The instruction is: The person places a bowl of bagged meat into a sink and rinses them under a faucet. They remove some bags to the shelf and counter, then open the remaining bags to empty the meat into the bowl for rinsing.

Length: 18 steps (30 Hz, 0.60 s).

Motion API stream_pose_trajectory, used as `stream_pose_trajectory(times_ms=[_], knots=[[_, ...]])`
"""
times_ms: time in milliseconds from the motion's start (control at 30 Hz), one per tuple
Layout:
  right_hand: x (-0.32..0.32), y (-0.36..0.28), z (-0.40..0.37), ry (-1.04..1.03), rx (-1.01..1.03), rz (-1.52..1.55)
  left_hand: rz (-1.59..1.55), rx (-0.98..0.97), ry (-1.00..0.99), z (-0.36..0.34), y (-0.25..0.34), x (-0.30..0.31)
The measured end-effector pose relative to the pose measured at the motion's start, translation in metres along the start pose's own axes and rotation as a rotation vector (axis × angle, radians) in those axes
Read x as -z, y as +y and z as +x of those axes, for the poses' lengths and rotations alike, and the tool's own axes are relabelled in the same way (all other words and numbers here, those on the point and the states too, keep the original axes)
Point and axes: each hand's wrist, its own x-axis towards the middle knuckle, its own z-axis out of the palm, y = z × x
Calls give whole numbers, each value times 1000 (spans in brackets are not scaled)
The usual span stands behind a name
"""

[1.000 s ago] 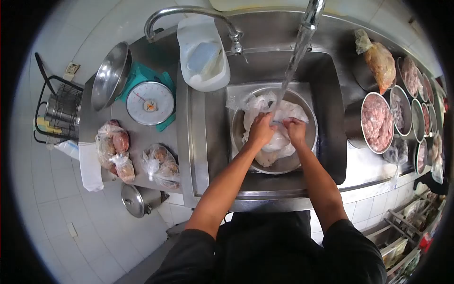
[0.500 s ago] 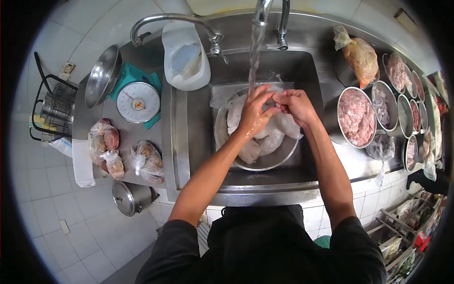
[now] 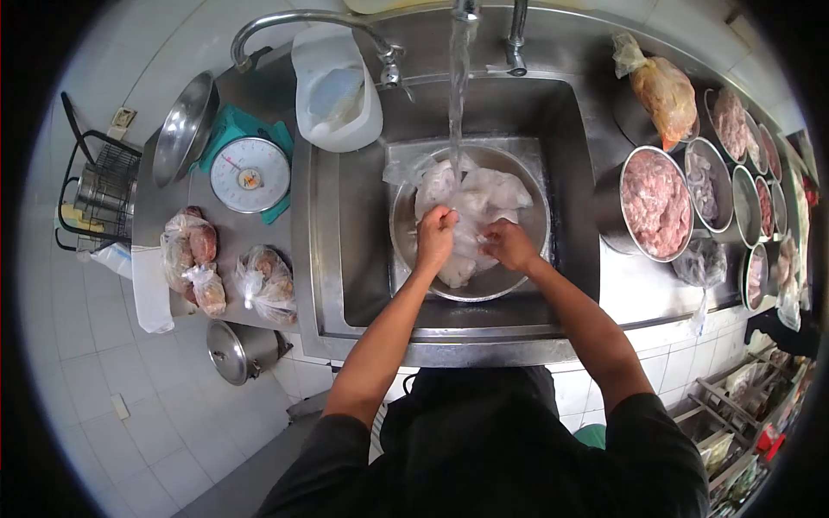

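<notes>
A round metal basin (image 3: pixel 542 203) stands in the sink, holding clear plastic bags (image 3: pixel 496 188) with pale, whitish contents I cannot identify. Water from the tap (image 3: pixel 465 9) runs down into it. My left hand (image 3: pixel 436 240) is closed on a clear plastic bag (image 3: pixel 466 226) over the near left part of the basin. On the other side of that bag, my right hand (image 3: pixel 511 245) pinches the plastic, fingers bent together. A loose flap of plastic hangs over the basin's left rim.
Left of the sink (image 3: pixel 363 285) are a dial scale (image 3: pixel 250 175), a cut-open plastic jug (image 3: pixel 350 121) and bagged meat (image 3: pixel 192 250). Metal pots of meat (image 3: pixel 656 203) and a yellowish bag (image 3: pixel 663 91) crowd the right counter. A second faucet (image 3: pixel 515 52) stands behind the sink.
Both hands have come down toward me from under the water stream and moved apart, with plastic stretched between them. The view has shifted slightly.
</notes>
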Motion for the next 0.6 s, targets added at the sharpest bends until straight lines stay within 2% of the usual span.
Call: stream_pose_trajectory(times_ms=[33,133,233,267,367,467,567,600], knots=[[-3,0,-1,-11,-88,77,57,-22,15,1,-6,-4],[4,-11,1,98,-50,108,111,-81,70,-3,4,-14],[0,-6,3,19,-17,120,123,-191,43,-7,12,-15],[2,-4,5,43,-1,121,152,-169,-23,-10,23,-11],[5,3,5,58,-6,201,565,-485,-95,-11,12,-1],[16,8,9,-25,-105,503,592,-414,-227,-5,8,2],[25,4,16,8,-3,352,480,-326,-271,-1,13,7],[24,2,21,0,140,273,469,-353,-266,-1,17,8]])
